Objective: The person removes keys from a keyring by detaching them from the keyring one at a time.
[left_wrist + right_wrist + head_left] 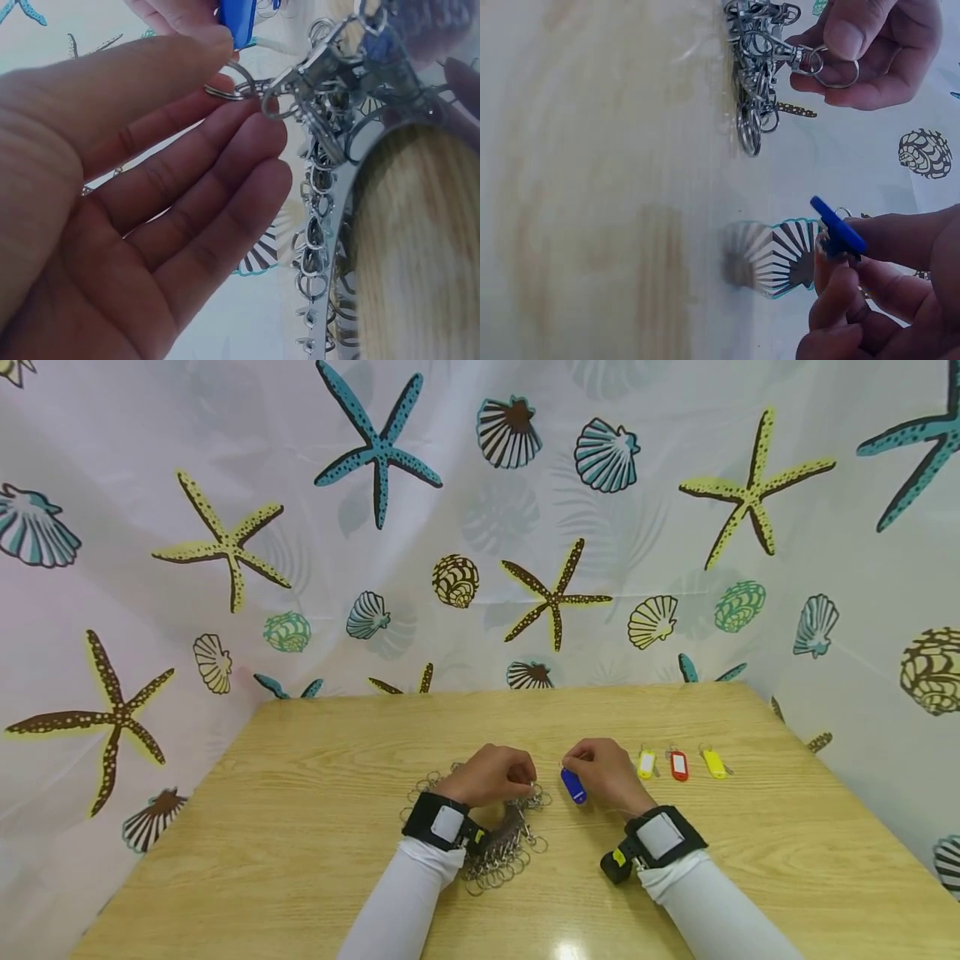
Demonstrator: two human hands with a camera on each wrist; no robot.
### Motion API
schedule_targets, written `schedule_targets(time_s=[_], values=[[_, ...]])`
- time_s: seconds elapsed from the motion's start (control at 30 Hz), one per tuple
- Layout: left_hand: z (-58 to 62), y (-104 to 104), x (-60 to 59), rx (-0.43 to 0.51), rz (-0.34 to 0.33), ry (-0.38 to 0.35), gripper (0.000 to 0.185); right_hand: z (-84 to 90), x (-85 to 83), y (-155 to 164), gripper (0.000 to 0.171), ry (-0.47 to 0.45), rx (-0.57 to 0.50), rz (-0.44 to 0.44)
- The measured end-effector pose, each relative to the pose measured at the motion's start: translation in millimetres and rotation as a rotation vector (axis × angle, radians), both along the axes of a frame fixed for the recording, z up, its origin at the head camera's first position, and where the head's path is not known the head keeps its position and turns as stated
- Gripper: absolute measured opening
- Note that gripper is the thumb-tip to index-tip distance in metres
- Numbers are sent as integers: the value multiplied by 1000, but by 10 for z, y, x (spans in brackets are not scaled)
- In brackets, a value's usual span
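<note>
My left hand [493,774] pinches a split ring [240,81] between thumb and fingertips; a silver swivel clasp [799,58] hangs on that ring. It belongs to a bunch of metal clasps and split rings [501,862] set in a round loop on the table, partly hidden under my left wrist. To its right, my right hand [606,774] pinches a blue key tag [573,786] near its top end. In the right wrist view the tag appears nearly edge-on between thumb and fingers, with a small ring beside it. The two hands are close together but apart.
A yellow key tag [647,764], a red key tag [678,766] and another yellow key tag [714,764] lie in a row right of my right hand, with small keys. Behind the wooden table [315,752] hangs a white cloth [465,643] printed with starfish and shells.
</note>
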State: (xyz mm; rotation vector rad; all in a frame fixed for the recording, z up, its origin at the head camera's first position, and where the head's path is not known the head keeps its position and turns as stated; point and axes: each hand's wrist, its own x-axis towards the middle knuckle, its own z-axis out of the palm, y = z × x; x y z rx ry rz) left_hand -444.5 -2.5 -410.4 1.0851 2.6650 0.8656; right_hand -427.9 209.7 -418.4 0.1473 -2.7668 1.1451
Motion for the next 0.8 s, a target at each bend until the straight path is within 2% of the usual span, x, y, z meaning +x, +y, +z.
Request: schedule_targets(time_s=[0.27, 0.47, 0.8], values=[[0, 37, 19, -32, 3, -31, 10, -30, -39, 82, 13, 1, 5, -39], [-22, 38, 16, -27, -5, -39, 10, 14, -26, 179, 12, -3, 26, -39], [-37, 20, 20, -16, -27, -18, 10, 70, -90, 457, 16, -127, -40, -61]])
